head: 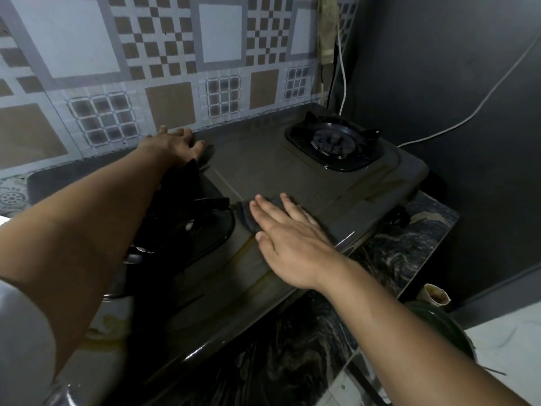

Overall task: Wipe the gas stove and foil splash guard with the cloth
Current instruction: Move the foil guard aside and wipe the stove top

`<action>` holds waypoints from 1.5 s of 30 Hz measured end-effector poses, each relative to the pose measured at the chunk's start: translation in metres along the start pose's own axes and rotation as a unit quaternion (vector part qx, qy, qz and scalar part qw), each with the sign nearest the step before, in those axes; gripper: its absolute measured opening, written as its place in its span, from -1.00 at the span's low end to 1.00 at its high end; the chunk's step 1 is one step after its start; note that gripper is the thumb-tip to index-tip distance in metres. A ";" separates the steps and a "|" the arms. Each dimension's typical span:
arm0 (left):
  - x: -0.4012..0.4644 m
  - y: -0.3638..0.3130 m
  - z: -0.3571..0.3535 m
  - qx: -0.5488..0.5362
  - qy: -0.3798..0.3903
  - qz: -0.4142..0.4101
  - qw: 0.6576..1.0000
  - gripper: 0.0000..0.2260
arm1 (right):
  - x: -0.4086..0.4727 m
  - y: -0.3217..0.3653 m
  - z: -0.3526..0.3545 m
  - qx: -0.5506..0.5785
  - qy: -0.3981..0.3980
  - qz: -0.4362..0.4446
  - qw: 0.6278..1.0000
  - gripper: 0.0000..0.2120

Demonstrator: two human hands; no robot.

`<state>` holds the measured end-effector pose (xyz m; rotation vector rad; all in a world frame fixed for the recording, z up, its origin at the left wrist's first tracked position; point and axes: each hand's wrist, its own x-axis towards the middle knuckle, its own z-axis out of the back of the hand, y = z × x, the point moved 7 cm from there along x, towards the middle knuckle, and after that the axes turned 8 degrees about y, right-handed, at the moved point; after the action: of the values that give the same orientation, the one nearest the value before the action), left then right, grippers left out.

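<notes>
We press our right hand (pixel 288 244) flat, fingers straight, on the dark cloth (pixel 248 215), which lies on the gas stove (pixel 263 168) top between the two burners; nothing is curled in that grip, the palm simply bears down. Our left hand (pixel 172 145) reaches to the stove's back edge, fingers spread and relaxed, touching where the patterned foil splash guard (pixel 117 112) meets it. The right burner (pixel 333 142) sits well apart from the cloth. The stove rests on a dark marbled worktop (pixel 409 244).
</notes>
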<state>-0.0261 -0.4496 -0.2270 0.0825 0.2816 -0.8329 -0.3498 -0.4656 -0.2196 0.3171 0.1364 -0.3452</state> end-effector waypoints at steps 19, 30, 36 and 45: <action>-0.083 -0.185 0.034 -0.150 -0.042 -0.180 0.971 -0.42 | -0.021 -0.032 0.020 0.005 -0.124 0.065 0.990 -0.54; -0.049 -0.237 -0.021 -0.009 -0.009 -0.213 0.977 -0.42 | -0.037 -0.044 0.014 -0.024 -0.113 0.080 0.990 -0.50; -0.049 -0.237 -0.020 -0.003 -0.029 -0.213 0.977 -0.48 | -0.033 -0.054 0.015 -0.046 -0.089 0.096 0.990 -0.53; -0.049 -0.237 -0.022 -0.006 -0.023 -0.221 0.975 -0.53 | -0.018 -0.129 0.034 -0.046 -0.071 0.013 0.996 -0.48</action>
<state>-0.2380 -0.5697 -0.2254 -0.0121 0.2638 -1.2741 -0.4094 -0.5867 -0.2206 0.2013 0.0085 -0.3342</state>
